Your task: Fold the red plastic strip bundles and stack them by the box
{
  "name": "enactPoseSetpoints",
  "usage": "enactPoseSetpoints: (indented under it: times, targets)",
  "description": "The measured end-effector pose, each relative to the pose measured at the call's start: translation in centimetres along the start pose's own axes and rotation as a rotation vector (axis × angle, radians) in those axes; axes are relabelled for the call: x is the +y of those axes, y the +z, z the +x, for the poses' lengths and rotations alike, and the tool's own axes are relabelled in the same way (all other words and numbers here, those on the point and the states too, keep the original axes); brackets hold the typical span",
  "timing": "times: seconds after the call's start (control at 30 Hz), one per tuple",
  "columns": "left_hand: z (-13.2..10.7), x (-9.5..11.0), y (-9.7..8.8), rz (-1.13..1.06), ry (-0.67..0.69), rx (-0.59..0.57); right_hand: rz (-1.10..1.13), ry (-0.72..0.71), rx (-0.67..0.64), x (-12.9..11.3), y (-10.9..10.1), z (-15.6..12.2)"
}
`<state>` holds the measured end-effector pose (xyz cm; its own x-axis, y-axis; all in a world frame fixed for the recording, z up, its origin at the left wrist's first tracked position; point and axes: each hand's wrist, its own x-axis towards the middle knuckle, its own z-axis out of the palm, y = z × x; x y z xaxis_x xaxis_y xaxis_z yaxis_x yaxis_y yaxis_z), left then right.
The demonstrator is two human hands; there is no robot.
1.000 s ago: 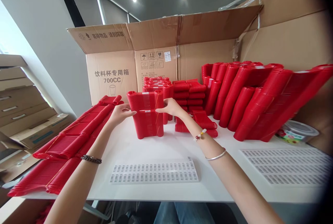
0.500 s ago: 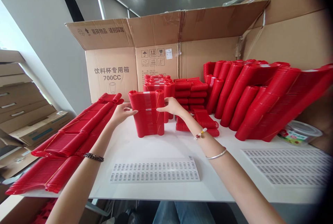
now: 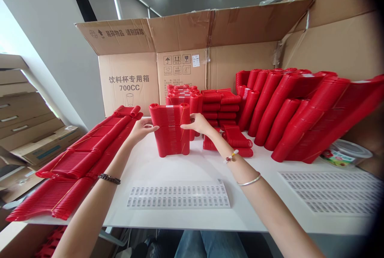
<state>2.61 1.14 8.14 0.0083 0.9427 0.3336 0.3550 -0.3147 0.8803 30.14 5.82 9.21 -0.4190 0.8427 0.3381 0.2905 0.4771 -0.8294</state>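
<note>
An upright stack of red plastic cup carriers (image 3: 170,130) stands on the white table (image 3: 192,166), bound by a thin rubber band. My left hand (image 3: 142,127) grips its left side at mid height. My right hand (image 3: 196,122) grips its right side at the same height. A small white label shows on the stack's front. A sheet of small barcode stickers (image 3: 179,197) lies flat on the table nearer to me, between my forearms.
Long bundles of red carriers (image 3: 78,162) lie along the table's left edge. More red stacks (image 3: 300,110) lean at the right, and short stacks (image 3: 220,106) sit behind. A large open cardboard box (image 3: 135,78) stands at the back. Another sticker sheet (image 3: 327,190) and a lidded plastic tub (image 3: 345,152) lie right.
Both hands keep hold of the same stack; it has hardly moved on the table. The view shifted slightly.
</note>
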Motion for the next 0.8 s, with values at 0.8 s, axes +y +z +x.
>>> enactPoseSetpoints:
  times: [0.8]
  targets:
    - [-0.8, -0.8, 0.9, -0.069, 0.033, 0.069, 0.004, -0.032, 0.217, 1.0, 1.5, -1.1]
